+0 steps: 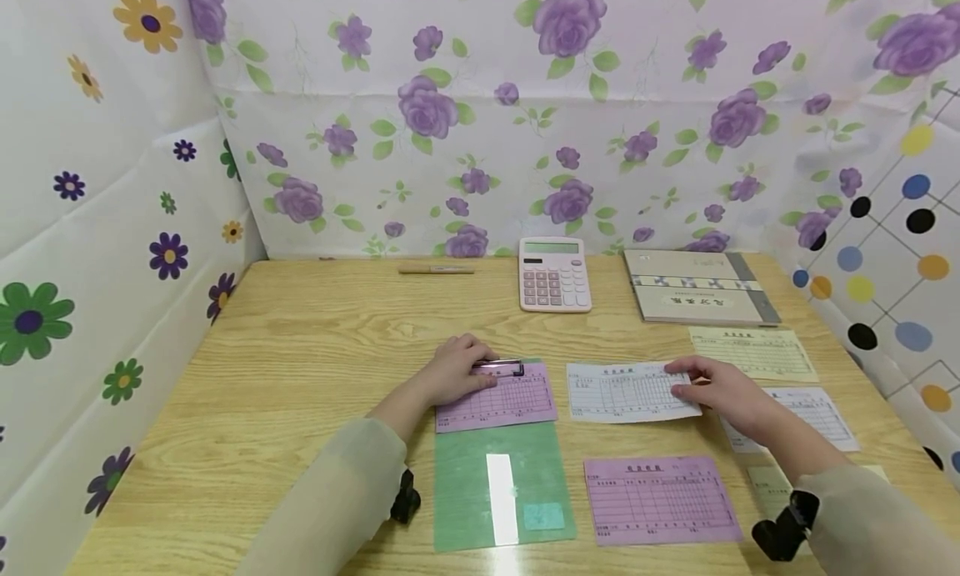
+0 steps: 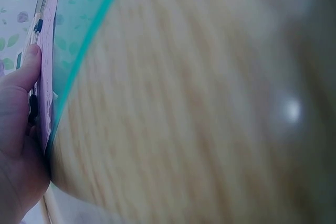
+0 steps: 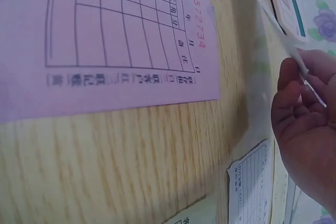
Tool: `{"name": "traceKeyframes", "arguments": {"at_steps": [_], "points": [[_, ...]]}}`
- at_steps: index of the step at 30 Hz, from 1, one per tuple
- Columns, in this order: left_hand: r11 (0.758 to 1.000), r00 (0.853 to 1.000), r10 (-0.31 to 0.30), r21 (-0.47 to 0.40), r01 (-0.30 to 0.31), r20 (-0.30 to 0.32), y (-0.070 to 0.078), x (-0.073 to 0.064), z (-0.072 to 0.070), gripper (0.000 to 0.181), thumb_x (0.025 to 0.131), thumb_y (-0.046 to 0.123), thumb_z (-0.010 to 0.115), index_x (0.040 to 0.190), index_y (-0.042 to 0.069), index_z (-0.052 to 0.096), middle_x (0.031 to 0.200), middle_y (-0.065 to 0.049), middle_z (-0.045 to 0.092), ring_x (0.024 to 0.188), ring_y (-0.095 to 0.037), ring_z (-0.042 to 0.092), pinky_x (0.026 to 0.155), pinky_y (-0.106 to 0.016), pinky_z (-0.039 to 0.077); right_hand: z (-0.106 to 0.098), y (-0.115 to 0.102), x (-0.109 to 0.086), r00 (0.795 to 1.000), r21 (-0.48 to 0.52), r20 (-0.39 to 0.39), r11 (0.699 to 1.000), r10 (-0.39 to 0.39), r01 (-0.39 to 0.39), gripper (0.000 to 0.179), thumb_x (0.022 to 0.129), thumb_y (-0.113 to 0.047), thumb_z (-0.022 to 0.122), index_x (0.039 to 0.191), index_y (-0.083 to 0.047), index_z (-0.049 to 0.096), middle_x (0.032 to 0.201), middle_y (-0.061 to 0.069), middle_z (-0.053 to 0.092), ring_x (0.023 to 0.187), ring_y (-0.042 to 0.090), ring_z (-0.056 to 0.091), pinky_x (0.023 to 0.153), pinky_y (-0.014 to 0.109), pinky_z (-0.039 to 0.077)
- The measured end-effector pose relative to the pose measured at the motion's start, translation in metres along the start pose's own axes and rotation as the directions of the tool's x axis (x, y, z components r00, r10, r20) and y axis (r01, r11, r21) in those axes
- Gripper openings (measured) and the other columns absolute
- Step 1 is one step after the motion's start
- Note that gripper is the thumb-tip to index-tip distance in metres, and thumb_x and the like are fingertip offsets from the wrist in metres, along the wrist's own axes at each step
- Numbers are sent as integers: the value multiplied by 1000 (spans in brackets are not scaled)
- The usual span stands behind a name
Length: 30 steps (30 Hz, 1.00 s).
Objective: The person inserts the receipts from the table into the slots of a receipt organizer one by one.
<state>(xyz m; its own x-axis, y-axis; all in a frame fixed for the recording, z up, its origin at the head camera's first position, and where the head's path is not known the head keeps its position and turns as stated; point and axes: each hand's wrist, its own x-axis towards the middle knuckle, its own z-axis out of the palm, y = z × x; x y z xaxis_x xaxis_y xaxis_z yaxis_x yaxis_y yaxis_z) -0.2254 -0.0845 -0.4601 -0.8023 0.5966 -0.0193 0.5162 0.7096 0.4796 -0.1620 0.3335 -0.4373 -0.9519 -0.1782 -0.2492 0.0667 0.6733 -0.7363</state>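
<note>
A green clipboard (image 1: 502,493) lies on the wooden table, a pink receipt form (image 1: 517,401) under its metal clip (image 1: 501,364). My left hand (image 1: 459,369) grips the clipboard's top at the clip, thumb below the clip and fingers above it. In the left wrist view, the thumb (image 2: 32,64) lies along the clip side; the fingertips are mostly hidden. To the right, my right hand (image 1: 720,391) pinches the right edge of a white receipt form (image 1: 626,393). The right wrist view has that form edge-on between thumb and fingers, raised off the table at this end.
A loose pink form (image 1: 662,501) lies nearest the front. Beyond my right hand are a yellow form (image 1: 753,353), a white form (image 1: 813,418) and a partly covered pale form (image 1: 768,491). Along the back stand a pen (image 1: 437,268), a pink calculator (image 1: 555,274) and a ledger book (image 1: 690,286).
</note>
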Motion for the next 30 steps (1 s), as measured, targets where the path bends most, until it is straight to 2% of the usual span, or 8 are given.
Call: {"name": "traceKeyframes", "arguments": {"at_steps": [4, 13, 25, 30], "points": [[1000, 1000, -8, -2, 8, 1, 0, -3, 0, 38, 89, 37, 63, 121, 17, 60, 119, -4, 50, 107, -22, 43, 96, -42, 30, 1, 2, 1, 1000, 1, 0, 1000, 21, -21, 49, 88, -40, 64, 126, -11, 53, 128, 20, 40, 97, 28, 47, 69, 35, 46], [1000, 1000, -6, -7, 6, -9, 0, -2, 1, 38, 89, 37, 63, 120, 17, 60, 119, -4, 50, 107, -22, 43, 95, -43, 31, -5, 2, -4, 1000, 4, -25, 1000, 5, -5, 50, 89, -42, 61, 127, -10, 52, 127, 16, 48, 91, 24, 52, 70, 37, 47], [1000, 1000, 4, -2, -4, -12, 2, -1, 0, 37, 89, 37, 64, 120, 18, 60, 118, -4, 50, 107, -22, 44, 95, -43, 31, -18, -13, -11, 998, 21, -5, 997, -70, 70, 50, 91, -43, 58, 130, -13, 50, 137, 17, 43, 113, 32, 49, 79, 41, 46], [1000, 1000, 7, -3, -8, -14, 2, 0, 0, 37, 89, 36, 64, 120, 17, 60, 117, -4, 50, 108, -22, 44, 95, -42, 31, -25, -24, -10, 996, 32, 9, 995, -90, 90, 50, 91, -43, 57, 131, -14, 49, 137, 16, 42, 115, 34, 48, 82, 42, 45]]}}
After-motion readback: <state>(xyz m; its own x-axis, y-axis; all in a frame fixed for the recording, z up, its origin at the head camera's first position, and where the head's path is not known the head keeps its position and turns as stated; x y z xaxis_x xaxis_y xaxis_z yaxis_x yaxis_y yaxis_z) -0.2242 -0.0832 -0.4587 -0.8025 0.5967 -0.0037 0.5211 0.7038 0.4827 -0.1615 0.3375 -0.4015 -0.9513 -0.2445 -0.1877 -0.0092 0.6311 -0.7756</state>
